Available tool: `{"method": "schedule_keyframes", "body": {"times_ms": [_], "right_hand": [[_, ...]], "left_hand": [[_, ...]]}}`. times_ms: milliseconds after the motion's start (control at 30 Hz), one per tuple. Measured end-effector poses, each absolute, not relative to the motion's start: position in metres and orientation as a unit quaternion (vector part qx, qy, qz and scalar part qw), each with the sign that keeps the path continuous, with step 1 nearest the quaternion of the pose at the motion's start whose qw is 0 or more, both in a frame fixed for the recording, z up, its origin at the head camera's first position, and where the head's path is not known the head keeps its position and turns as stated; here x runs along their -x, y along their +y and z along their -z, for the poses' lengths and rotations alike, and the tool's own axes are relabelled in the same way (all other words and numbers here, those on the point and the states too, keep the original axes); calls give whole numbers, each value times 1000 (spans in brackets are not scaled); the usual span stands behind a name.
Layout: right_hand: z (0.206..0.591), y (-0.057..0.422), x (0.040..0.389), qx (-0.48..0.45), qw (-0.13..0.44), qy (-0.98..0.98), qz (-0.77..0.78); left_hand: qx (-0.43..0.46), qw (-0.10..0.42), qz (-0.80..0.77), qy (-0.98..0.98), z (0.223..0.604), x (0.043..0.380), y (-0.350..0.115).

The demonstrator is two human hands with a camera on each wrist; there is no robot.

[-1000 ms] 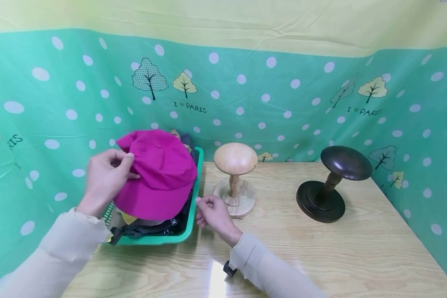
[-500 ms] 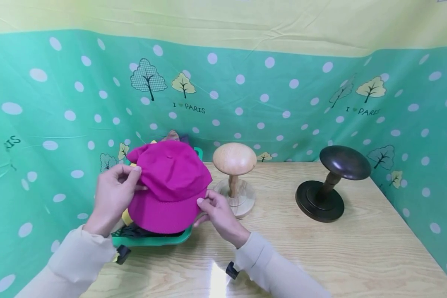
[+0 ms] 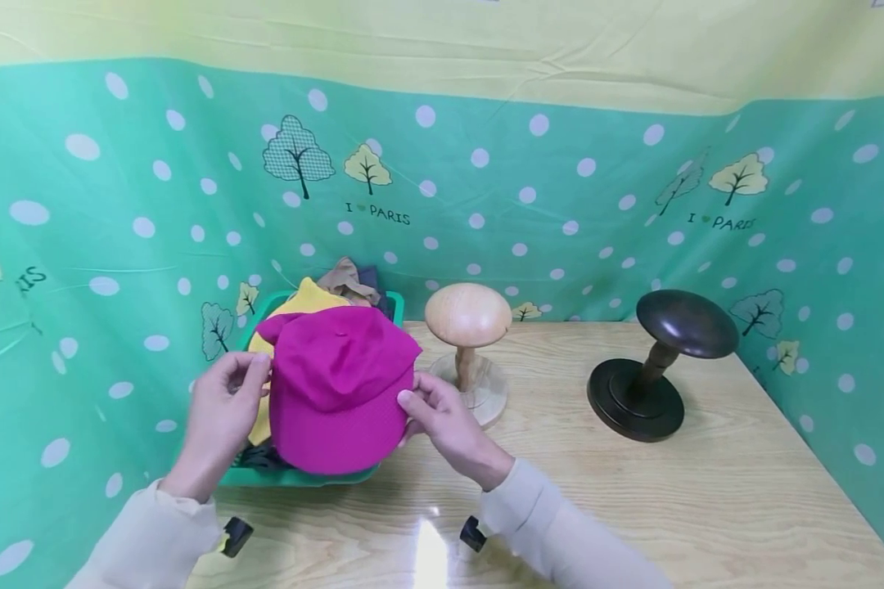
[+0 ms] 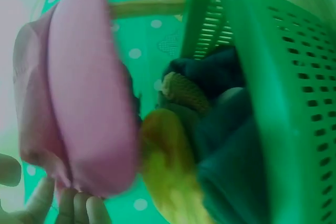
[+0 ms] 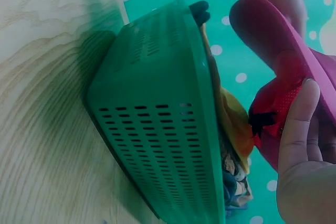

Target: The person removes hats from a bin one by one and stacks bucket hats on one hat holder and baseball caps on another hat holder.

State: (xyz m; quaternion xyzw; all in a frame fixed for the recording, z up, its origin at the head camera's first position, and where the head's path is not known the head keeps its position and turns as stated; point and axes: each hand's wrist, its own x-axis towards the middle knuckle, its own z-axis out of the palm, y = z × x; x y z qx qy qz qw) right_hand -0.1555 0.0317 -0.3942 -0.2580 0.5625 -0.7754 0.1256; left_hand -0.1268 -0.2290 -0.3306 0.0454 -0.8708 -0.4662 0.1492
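Note:
A magenta baseball cap (image 3: pixel 342 360) is held up over the green basket (image 3: pixel 309 477), its brim toward me. The left hand (image 3: pixel 224 413) pinches the cap's left edge between thumb and fingers. On the opposite side, the right hand (image 3: pixel 449 421) grips the cap where brim and crown meet. In the right wrist view the cap's red inside (image 5: pixel 281 106) shows, with the right thumb against it. Beneath the cap, a yellow cap (image 3: pixel 309 298) lies among other cloth items in the basket; much of the pile is hidden.
Right of the basket stands a pale wooden hat stand (image 3: pixel 467 315). Farther right is a dark brown hat stand (image 3: pixel 685 323). A beige cloth item (image 3: pixel 349 282) pokes up at the basket's back. A dotted green curtain (image 3: pixel 530 237) hangs behind the wooden table (image 3: pixel 560 491).
The magenta cap has come toward me and to the right, uncovering the yellow cap. The right hand, formerly apart from it, now grips its right side. The left hand has kept hold.

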Motion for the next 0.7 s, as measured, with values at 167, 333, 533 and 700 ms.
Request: {"method": "schedule_keyframes", "body": {"times_ms": [167, 333, 533, 700], "right_hand": [[391, 39, 158, 247, 132, 547, 788], [386, 48, 160, 239, 146, 539, 794], [375, 60, 163, 214, 140, 548, 796], [362, 74, 169, 202, 112, 581, 781]], "left_hand": [[-33, 102, 459, -882, 337, 126, -236], [-5, 34, 528, -849, 340, 130, -237], [43, -6, 613, -789, 339, 141, -236], [88, -41, 645, -758, 332, 150, -231]]}}
